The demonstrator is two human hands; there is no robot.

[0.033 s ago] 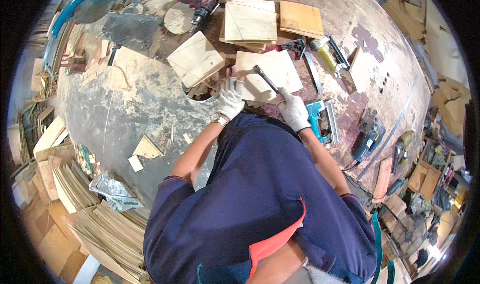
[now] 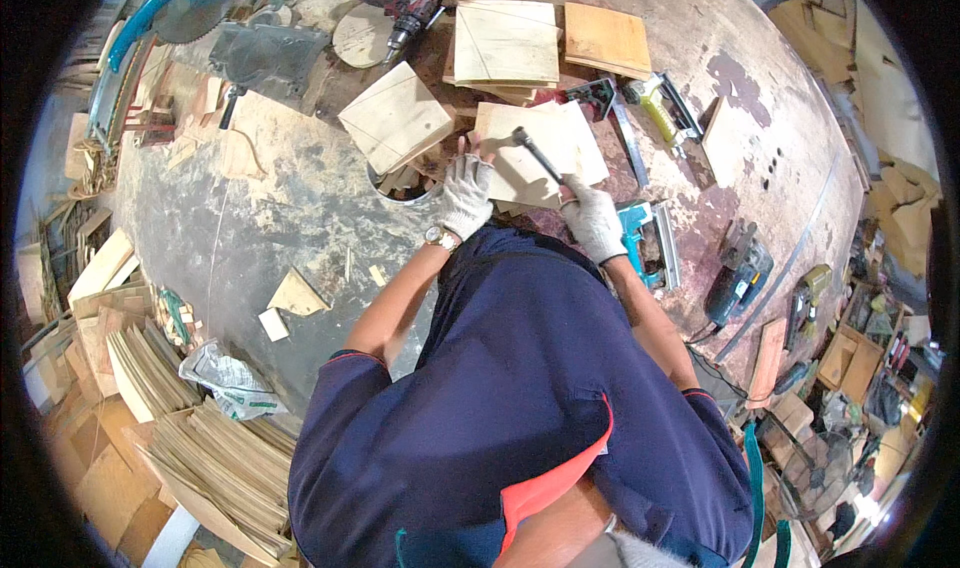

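My right hand (image 2: 594, 220), in a pale knit glove, is closed around the handle of a hammer (image 2: 541, 155). The dark hammer head is over a pale square wooden board (image 2: 565, 133) in front of me. At the board's left edge rests my left hand (image 2: 466, 196), gloved with bare fingertips, its fingers stretched out and a wristwatch below. Whether it holds some small thing cannot be made out. Just left of that hand, a round container (image 2: 402, 201) with wood scraps shows partly beneath a tilted stack of boards (image 2: 395, 118). A teal staple gun (image 2: 637, 230) lies right of my right hand.
Further back are more stacked boards (image 2: 507, 40), an orange-brown board stack (image 2: 606, 36) and a cordless drill (image 2: 408, 16). A yellow-green nail gun (image 2: 660, 108) and a blue-black power tool (image 2: 740, 280) lie right. A circular saw (image 2: 180, 13) stands far left; veneer stacks (image 2: 215, 473) sit lower left.
The whole view has shifted slightly, moving the tabletop things a little to the right. Both hands keep nearly the same places, with the hammer still in my right hand.
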